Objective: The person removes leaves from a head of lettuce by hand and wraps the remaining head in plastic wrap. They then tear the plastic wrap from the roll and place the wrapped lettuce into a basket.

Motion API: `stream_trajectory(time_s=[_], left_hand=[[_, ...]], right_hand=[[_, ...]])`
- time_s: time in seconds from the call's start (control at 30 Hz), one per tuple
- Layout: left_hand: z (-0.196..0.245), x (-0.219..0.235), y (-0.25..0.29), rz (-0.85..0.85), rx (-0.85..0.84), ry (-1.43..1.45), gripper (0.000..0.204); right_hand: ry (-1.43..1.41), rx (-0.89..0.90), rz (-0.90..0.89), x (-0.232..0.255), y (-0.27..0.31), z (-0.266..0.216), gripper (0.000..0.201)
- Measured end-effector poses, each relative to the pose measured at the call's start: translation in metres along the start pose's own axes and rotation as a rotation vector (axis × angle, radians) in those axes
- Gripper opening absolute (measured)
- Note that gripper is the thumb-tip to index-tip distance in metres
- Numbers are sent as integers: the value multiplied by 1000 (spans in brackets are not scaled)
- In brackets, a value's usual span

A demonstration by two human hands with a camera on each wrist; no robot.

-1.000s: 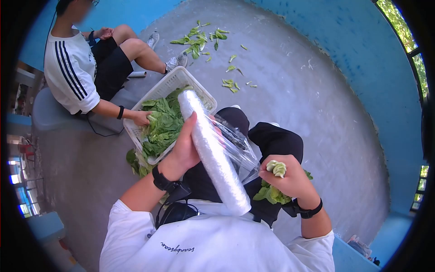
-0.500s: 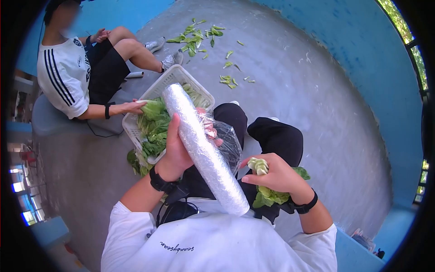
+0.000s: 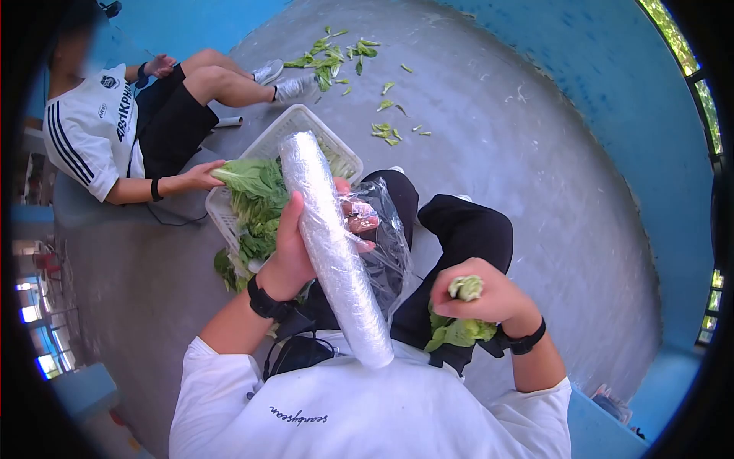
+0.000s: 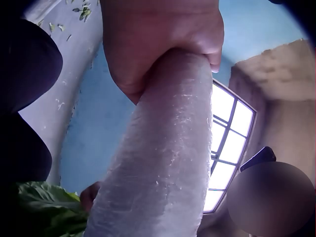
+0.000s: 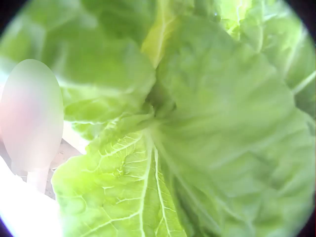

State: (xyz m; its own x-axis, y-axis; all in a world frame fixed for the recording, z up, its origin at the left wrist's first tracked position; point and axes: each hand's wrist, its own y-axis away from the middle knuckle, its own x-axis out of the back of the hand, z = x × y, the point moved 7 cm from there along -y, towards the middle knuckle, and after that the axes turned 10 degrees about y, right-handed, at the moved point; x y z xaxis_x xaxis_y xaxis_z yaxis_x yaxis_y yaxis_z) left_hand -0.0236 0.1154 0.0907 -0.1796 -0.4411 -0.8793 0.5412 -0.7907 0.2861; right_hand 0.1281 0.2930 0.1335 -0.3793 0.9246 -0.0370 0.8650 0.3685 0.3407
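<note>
My left hand (image 3: 289, 249) grips a roll of clear plastic wrap (image 3: 329, 245), held slanting in front of my chest. A loose sheet of film (image 3: 388, 252) hangs from the roll's right side, over the fingers. In the left wrist view the hand (image 4: 160, 37) curls round the far end of the roll (image 4: 158, 163). Over my right thigh, my right hand (image 3: 493, 294) holds a bunch of leafy greens (image 3: 462, 333), its pale cut stem ends (image 3: 466, 288) poking out above the fist. Broad green leaves (image 5: 222, 113) fill the right wrist view.
A white plastic basket (image 3: 336, 141) of leafy greens (image 3: 260, 222) stands before me on the left. Beside it sits another person (image 3: 92, 122), one hand (image 3: 202, 176) on a leafy head (image 3: 248, 177). Trimmed leaves (image 3: 325, 61) lie scattered over the grey floor (image 3: 550, 176).
The film stretched to my right hand has come loose and hangs by the roll. The roll's lower end has swung left. The other person has leaned back, drawing a leafy head leftward.
</note>
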Motion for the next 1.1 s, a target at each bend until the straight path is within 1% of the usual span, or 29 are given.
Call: stream_trajectory(time_s=[0.1,0.13,0.23,0.27,0.3,0.37,0.4,0.47,0.5,0.57,0.6,0.7,0.73,0.83,0.87,0.97,1.0,1.1], left_hand=[[-4,11,-6,27,3,9,76],[-4,13,-7,27,0,16,76],[-4,8,-2,13,1,99,75],[-4,5,-1,7,3,136,75],[-4,-1,0,-12,-7,125,75],[-4,-12,-1,-45,-27,103,74],[-4,-18,-3,-92,-24,100,73],[-3,-20,-4,-108,-7,57,74],[-2,-21,-6,-116,0,34,74],[2,-15,-9,-72,-7,-7,70],[2,-11,-11,-50,-11,-28,68],[-1,8,-16,75,-64,-217,60],[2,13,-14,150,-92,-283,51],[0,35,-14,245,-125,-150,52],[-2,36,-11,231,-92,-103,55],[-4,25,-4,137,-40,-198,60],[-3,20,-1,131,-53,-271,61],[-3,31,4,131,-25,-414,57]], right_hand=[[-47,-25,78,21,13,3,10],[-51,-91,120,24,13,8,16],[113,-132,151,11,-4,10,25],[149,-109,88,0,-9,15,34],[152,-77,35,-12,-16,15,36],[40,-122,-85,-27,-24,11,31],[53,-107,-96,-29,-26,13,28],[80,-75,-120,-31,-28,19,23],[85,-95,-96,-25,-26,20,21],[95,-134,-49,-9,-14,22,17],[52,-107,6,-2,-7,20,14],[151,-127,56,13,12,10,13],[160,-115,80,12,15,1,13],[144,-61,78,-1,27,-14,10],[185,-16,51,-7,28,-21,9],[269,-62,79,-16,40,-12,10],[282,-99,113,-17,44,-6,11],[302,-286,263,-10,60,15,11]])
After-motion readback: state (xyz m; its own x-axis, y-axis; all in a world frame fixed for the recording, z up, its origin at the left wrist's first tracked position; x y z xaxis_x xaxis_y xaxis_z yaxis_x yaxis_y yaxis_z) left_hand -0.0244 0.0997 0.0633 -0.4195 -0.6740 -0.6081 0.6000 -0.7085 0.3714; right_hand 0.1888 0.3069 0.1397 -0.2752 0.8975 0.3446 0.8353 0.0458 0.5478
